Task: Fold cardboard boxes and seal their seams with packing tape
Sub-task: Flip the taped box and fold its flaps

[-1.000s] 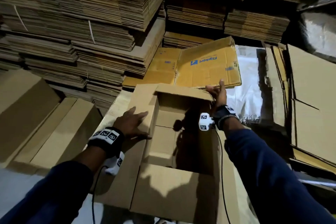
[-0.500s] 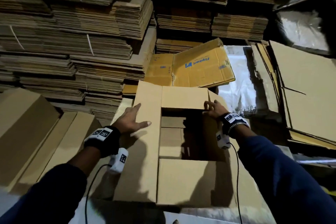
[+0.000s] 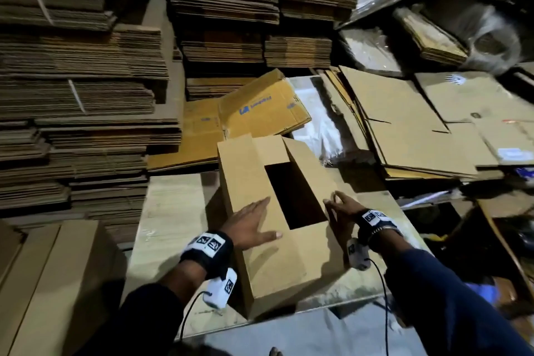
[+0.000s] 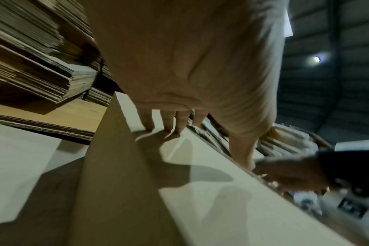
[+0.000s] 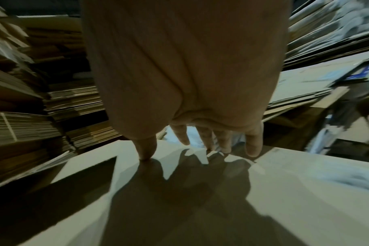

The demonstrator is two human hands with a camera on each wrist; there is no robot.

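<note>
The cardboard box (image 3: 277, 228) stands on the pale work table (image 3: 170, 211), directly in front of the person, with its flaps being brought down over the top. The left hand (image 3: 250, 225) lies flat on the left long flap (image 3: 245, 182), fingers straight and spread, holding nothing; the left wrist view confirms the fingertips (image 4: 169, 128) pressing on the board. The right hand (image 3: 342, 211) is likewise spread, with nothing in its grasp, its thumb and fingertips (image 5: 145, 153) bearing down on the right long flap (image 3: 312, 179), as the right wrist view shows. In my judgement both palms are placed so as to push the two long flaps toward one another and hold them level. A dark rectangular gap (image 3: 294, 193) remains between them, so the seam is not yet closed and cannot yet be taped. The short flaps at the far and near ends already lie folded down. No tape roll or dispenser can be identified in any view. Behind the box lies a flattened yellow carton (image 3: 260, 113) bearing a blue logo and blue lettering; the wording is turned away and too soft to read with confidence. Bundled stacks of flat cardboard (image 3: 86, 95) rise at left and rear, and loose brown sheets (image 3: 404, 124) lie at right. The wrist bands (image 3: 209, 243) carry black-and-white square markers, without legible text.
</note>
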